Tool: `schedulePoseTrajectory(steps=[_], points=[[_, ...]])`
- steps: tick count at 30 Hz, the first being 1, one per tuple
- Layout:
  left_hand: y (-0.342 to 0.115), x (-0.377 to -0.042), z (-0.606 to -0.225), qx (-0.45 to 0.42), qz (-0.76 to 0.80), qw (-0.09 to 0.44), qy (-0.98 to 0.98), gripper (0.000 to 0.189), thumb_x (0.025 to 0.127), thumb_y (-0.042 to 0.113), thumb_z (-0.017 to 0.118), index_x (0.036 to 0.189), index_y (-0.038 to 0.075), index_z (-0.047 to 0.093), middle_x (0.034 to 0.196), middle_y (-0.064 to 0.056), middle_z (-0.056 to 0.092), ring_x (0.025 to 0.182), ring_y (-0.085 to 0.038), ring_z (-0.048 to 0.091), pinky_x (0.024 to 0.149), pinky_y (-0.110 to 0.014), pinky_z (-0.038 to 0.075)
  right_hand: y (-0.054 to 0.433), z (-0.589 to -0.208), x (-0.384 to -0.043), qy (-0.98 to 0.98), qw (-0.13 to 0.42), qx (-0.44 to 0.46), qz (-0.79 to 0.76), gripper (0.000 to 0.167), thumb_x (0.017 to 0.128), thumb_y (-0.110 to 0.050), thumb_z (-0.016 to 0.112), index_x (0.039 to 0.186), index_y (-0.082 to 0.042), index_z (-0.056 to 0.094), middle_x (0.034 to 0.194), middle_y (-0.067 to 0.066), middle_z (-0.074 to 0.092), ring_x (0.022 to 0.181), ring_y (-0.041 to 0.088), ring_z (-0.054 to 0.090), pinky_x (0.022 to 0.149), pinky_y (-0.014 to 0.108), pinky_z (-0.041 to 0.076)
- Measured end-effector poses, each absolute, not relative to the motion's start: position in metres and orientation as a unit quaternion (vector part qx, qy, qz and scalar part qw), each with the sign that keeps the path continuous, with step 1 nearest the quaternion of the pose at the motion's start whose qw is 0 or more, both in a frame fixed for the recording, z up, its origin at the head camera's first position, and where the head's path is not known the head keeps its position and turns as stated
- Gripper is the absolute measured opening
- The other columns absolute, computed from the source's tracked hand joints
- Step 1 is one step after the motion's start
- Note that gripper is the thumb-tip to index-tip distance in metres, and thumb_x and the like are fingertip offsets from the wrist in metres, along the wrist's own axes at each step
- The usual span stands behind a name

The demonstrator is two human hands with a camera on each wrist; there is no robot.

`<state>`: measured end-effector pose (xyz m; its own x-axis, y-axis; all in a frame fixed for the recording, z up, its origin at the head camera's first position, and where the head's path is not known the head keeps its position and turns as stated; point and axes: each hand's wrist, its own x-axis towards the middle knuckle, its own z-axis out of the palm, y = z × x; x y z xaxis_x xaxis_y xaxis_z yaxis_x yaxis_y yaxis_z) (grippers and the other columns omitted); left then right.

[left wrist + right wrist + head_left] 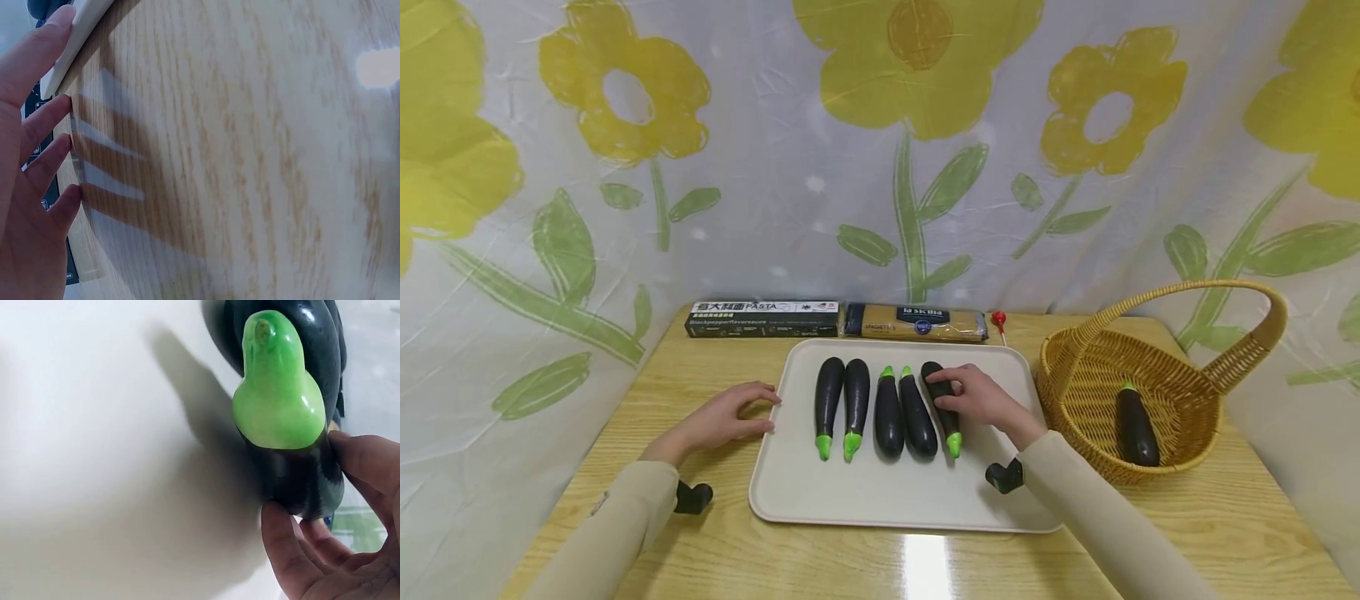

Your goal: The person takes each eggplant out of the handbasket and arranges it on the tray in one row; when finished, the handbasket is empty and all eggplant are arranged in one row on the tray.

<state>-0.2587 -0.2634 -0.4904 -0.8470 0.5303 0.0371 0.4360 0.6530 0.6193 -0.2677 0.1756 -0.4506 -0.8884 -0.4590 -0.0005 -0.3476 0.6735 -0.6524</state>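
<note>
Several dark eggplants lie in a row on a white tray (880,504). My right hand (973,396) pinches the rightmost eggplant (942,404) between thumb and fingers; its green stem end points toward me. In the right wrist view that eggplant (300,475) shows its bright green cap up close, with another dark eggplant behind it. At the tray's left rim rests my left hand (726,417), fingers relaxed, holding nothing. The left wrist view shows the left hand (37,137) with its thumb at the rim and fingertips by the wooden table.
A wicker basket (1067,421) with a tall handle stands right of the tray, one eggplant (1137,427) inside. Behind the tray lie a black pasta box (763,320), a spaghetti pack (916,323) and a small red-headed stick (998,320). A flowered curtain (760,217) closes off the back.
</note>
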Motion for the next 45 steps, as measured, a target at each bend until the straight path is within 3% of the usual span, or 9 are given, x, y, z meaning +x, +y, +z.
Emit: schedulePoseTrajectory(steps=[8,18,31,45], points=[[-0.263,-0.257,-0.488,0.275,0.322,0.064,0.904,0.037,0.089,0.030,0.073,0.121,0.011,0.064,0.137,-0.022,0.052,0.131,-0.045,0.042,0.110,-0.061,0.030,0.170,-0.451,-0.271,0.920,0.073,-0.217,-0.318,0.035,0.087,-0.009,0.071,0.122,-0.005,0.067,0.087,0.013,0.052,0.091,0.027,0.048,0.080,0.035,0.042],[-0.263,-0.258,-0.489,0.280,0.321,0.060,0.903,0.036,0.090,0.029,0.073,0.120,0.010,0.065,0.137,-0.023,0.052,0.131,-0.046,0.041,0.109,-0.062,0.029,0.167,-0.452,-0.272,0.922,0.076,-0.208,-0.317,0.034,0.088,-0.009,0.071,0.122,-0.005,0.067,0.116,0.019,0.055,0.105,0.032,0.048,0.094,0.047,0.044],[-0.262,-0.258,-0.486,0.270,0.318,0.073,0.906,0.039,0.089,0.030,0.073,0.122,0.010,0.064,0.139,-0.022,0.052,0.133,-0.045,0.040,0.111,-0.061,0.028,0.164,-0.452,-0.271,0.920,0.079,-0.204,-0.326,0.034,0.088,-0.007,0.070,0.123,-0.005,0.067,0.119,0.019,0.055,0.105,0.034,0.047,0.092,0.046,0.043],[-0.263,-0.257,-0.486,0.275,0.319,0.071,0.904,0.037,0.089,0.029,0.073,0.120,0.011,0.064,0.138,-0.023,0.052,0.132,-0.046,0.040,0.110,-0.062,0.029,0.165,-0.453,-0.268,0.913,0.072,-0.208,-0.344,0.035,0.088,-0.005,0.069,0.123,-0.005,0.067,0.121,0.021,0.056,0.112,0.034,0.050,0.099,0.049,0.043]])
